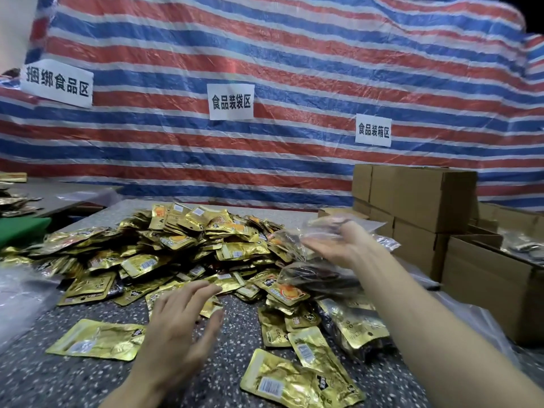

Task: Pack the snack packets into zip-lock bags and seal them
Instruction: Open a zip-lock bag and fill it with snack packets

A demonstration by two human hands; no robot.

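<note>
A big heap of gold foil snack packets point(182, 245) covers the middle of the speckled table point(59, 384). More loose packets point(297, 378) lie in front of it. My left hand point(182, 316) hovers above the table at the heap's near edge, fingers spread and holding nothing. My right hand point(338, 242) is raised over the heap's right side, blurred, with its fingers stretched out. A clear zip-lock bag with packets point(326, 223) is blurred right at its thumb and fingertips; I cannot make out a grip. Another filled clear bag point(318, 278) lies under that hand.
Cardboard boxes point(412, 198) are stacked at the right, with open ones point(485, 278) nearer me. Clear plastic bags point(20, 293) lie at the left edge. A striped tarpaulin point(265, 69) with paper signs closes off the back. A second table point(59, 195) stands far left.
</note>
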